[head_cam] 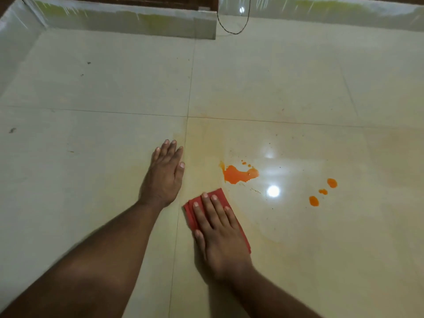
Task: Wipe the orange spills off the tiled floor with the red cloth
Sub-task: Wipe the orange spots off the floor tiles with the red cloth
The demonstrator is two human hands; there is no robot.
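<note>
My right hand (220,235) lies flat on the red cloth (195,216), fingers straight and close together, pressing it onto the tiled floor (91,92). Nothing is pinched or curled around; this grip is only a flat palm bearing down. The cloth is folded, and its far corner and left edge show from under my fingers, while a thin red strip shows along the right side of my hand. It sits just right of the grout line (179,203) that runs away from me between the tiles.

My left hand (165,173) rests palm down on the bare floor, just left of that same grout line and a little farther away than the cloth. Its fingers are straight and together, holding nothing.

The largest orange spill (238,174) lies on the floor just beyond and to the right of the cloth's far corner, not touching it, with a few tiny orange specks (244,163) on its far side. Three smaller orange drops (323,191) lie well to the right, apart from the big one. A faint yellowish smear (206,138) spreads over the tiles around the spills and between my hands. Bright light reflections (273,191) shine on the glossy tile between the two groups of spills.

At the far edge, a low tiled step (137,24) rises, and a thin dark cable (231,31) loops down beside it.
</note>
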